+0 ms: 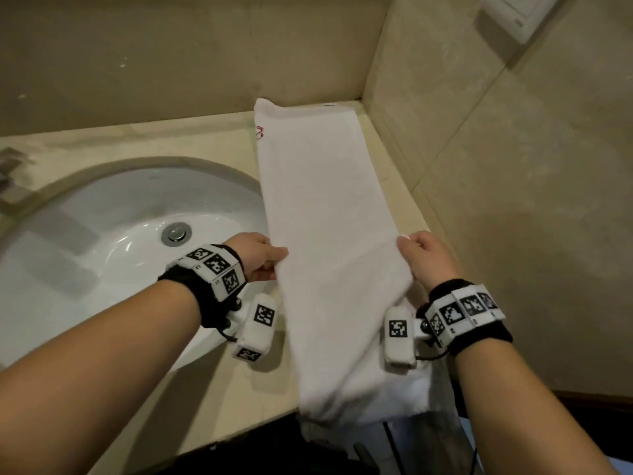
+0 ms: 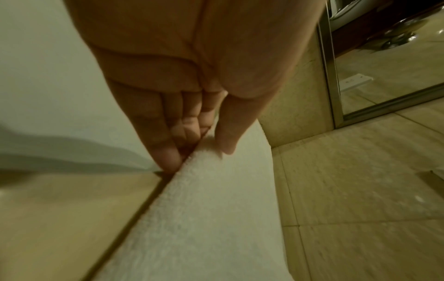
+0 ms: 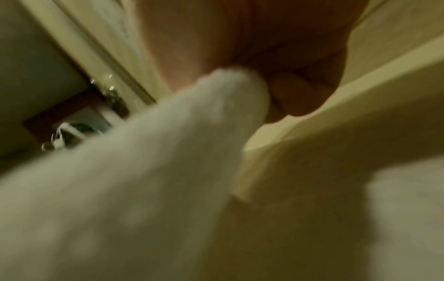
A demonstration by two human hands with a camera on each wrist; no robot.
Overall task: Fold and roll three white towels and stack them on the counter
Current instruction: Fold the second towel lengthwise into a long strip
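Left grip (image 1: 262, 257) and right grip (image 1: 424, 257) pinching towel (image 1: 325, 200) edges, towel stretched between

A white oval sink basin (image 1: 102, 241) lies just left of the left hand (image 1: 257, 257), its rim passing under the wrist. The chrome drain stopper (image 1: 176, 233) sits in the bowl, near that hand and to its left. Farther left, at the frame's edge, a faucet (image 1: 8, 176) shows only as a grey blur. Beige stone wall tiles (image 1: 513, 200) rise close to the right of the right hand (image 1: 428, 258) and well beyond both hands. A white wall plate (image 1: 513, 18) is mounted high above the right hand. In the left wrist view, a metal-framed mirror (image 2: 334, 76) stands beyond the fingertips.
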